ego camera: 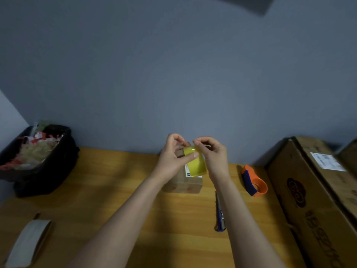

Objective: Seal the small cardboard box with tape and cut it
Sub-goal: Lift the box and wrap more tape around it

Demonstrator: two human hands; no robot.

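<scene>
A small brown cardboard box (185, 183) sits on the wooden table (116, 190) near the wall. Above it a roll of yellowish clear tape (195, 162) is held up between both hands. My left hand (172, 155) grips the roll's left side, with the thumb pressed on its face. My right hand (213, 153) pinches at the roll's top edge with fingertips curled. A blue utility knife (219, 213) lies on the table right of the box. Part of the box is hidden behind my left wrist and the roll.
An orange and blue tape dispenser (254, 182) lies to the right. Large cardboard boxes (309, 200) fill the right edge. A black bin (38, 161) of paper scraps stands at the far left. A bare cardboard tape core (29, 242) lies at the front left.
</scene>
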